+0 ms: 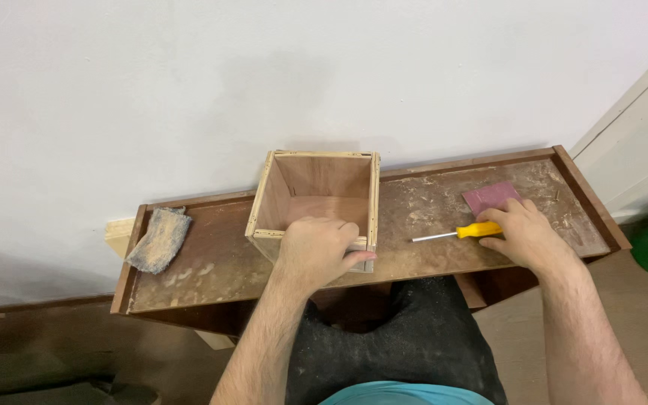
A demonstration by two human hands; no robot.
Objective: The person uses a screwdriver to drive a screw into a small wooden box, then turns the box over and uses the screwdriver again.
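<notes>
Gripping: the open plywood box (pixel 316 201) is clasped at its near wall by the left hand (pixel 316 251).
Right hand (pixel 525 234): closed on the yellow screwdriver (pixel 459 232), at 3 o'clock from the box.
Risk: the box could be tipped off the dusty shelf (pixel 211 266) by a loose hold.

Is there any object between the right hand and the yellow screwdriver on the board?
No. The right hand already lies against the handle of the yellow screwdriver, with nothing between them. The reddish sandpaper sheet lies just behind, toward the wall, not in the way.
</notes>
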